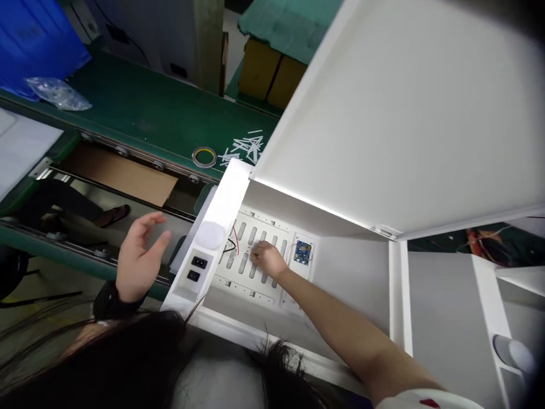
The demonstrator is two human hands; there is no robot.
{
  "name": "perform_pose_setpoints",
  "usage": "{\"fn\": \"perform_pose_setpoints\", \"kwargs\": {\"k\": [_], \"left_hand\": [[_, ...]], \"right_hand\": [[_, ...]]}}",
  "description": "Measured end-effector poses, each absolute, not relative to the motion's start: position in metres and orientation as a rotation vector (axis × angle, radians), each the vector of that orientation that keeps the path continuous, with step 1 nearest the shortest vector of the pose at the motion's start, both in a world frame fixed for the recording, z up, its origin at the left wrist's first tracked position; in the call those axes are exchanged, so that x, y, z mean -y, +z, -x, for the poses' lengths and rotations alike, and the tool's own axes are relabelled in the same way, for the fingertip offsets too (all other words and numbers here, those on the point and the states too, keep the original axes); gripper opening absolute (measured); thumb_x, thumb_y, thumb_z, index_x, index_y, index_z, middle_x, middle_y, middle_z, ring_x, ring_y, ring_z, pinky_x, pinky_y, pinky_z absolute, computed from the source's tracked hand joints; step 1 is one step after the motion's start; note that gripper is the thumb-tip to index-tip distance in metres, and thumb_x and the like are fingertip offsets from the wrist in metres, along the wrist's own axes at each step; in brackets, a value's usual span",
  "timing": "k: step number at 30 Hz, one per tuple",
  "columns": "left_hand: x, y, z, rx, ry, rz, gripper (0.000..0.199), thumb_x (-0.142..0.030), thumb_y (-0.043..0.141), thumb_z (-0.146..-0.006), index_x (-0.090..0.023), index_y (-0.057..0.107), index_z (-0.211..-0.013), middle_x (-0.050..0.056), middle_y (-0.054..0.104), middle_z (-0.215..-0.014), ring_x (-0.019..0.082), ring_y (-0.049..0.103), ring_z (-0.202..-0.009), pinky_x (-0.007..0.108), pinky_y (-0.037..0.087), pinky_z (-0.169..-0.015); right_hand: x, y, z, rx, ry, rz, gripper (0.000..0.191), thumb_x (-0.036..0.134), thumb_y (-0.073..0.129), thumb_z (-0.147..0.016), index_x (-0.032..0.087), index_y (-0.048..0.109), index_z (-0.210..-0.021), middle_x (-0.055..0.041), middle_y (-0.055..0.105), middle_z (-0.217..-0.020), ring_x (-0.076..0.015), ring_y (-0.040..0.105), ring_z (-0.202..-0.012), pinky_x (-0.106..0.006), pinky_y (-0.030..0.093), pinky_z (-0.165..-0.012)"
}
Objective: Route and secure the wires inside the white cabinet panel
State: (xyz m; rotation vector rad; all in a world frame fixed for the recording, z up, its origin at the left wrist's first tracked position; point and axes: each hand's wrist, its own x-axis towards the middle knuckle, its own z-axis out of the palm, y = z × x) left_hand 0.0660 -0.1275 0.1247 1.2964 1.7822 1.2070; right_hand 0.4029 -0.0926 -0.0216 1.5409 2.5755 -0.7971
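Note:
My right hand (pixel 267 258) reaches down into a white cabinet (pixel 349 267), over its slotted back panel (pixel 251 284). Its fingers are pinched together near the slots; what they hold, if anything, is too small to make out. Beside it, a blue circuit board (pixel 303 252) sits on a white plate, with thin wires attached. Red and black wires (pixel 232 244) come out at the cabinet's left end. My left hand (pixel 138 258) hovers outside that end, holding nothing, thumb and fingers apart. Close by is the end face with two black sockets (pixel 198 262).
The cabinet's large white door (pixel 400 113) stands raised. On the green bench (pixel 162 113) beyond lie a tape roll (pixel 204 157), several white strips (pixel 249 146) and a clear plastic bag (pixel 59 94). Another white cabinet (pixel 447 318) adjoins at right. A person's foot (pixel 113 216) shows below the conveyor.

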Motion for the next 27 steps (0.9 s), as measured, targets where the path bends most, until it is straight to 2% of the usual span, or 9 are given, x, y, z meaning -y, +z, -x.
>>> {"fn": "perform_pose_setpoints", "kwargs": {"k": [4, 8, 18, 27], "left_hand": [[0.175, 0.154, -0.091, -1.7, 1.267, -0.912, 0.036, -0.039, 0.07, -0.081, -0.024, 0.062, -0.113, 0.008, 0.065, -0.115, 0.023, 0.059, -0.114, 0.034, 0.048, -0.1], [0.196, 0.16, -0.112, -1.59, 1.226, -0.776, 0.038, -0.046, 0.067, -0.083, -0.026, 0.063, -0.115, 0.007, 0.066, -0.118, 0.023, 0.062, -0.11, 0.031, 0.053, -0.087], [0.197, 0.152, -0.124, -1.565, 1.217, -0.791, 0.04, -0.047, 0.064, -0.086, -0.026, 0.061, -0.12, 0.007, 0.062, -0.129, 0.025, 0.062, -0.11, 0.031, 0.053, -0.083], [0.197, 0.152, -0.126, -1.538, 1.251, -0.803, 0.034, -0.042, 0.063, -0.089, -0.027, 0.061, -0.119, 0.004, 0.064, -0.123, 0.022, 0.061, -0.109, 0.028, 0.05, -0.087]], "right_hand": [[0.089, -0.018, -0.412, -2.529, -0.954, -1.667, 0.017, 0.017, 0.058, -0.088, 0.015, 0.075, -0.085, -0.0062, 0.07, -0.086, -0.0177, 0.061, -0.088, -0.025, 0.047, -0.083], [0.089, -0.017, -0.411, -2.544, -0.926, -1.628, 0.019, 0.021, 0.058, -0.089, 0.015, 0.076, -0.089, -0.0062, 0.071, -0.089, -0.0185, 0.061, -0.092, -0.025, 0.046, -0.086], [0.085, -0.02, -0.402, -2.604, -0.774, -1.413, 0.023, 0.019, 0.054, -0.089, 0.016, 0.076, -0.084, -0.0072, 0.071, -0.089, -0.0194, 0.06, -0.096, -0.026, 0.046, -0.088], [0.085, -0.004, -0.397, -2.501, -0.778, -1.391, 0.025, 0.017, 0.051, -0.09, 0.016, 0.076, -0.09, -0.0095, 0.07, -0.095, -0.0218, 0.06, -0.099, -0.029, 0.046, -0.091]]}}
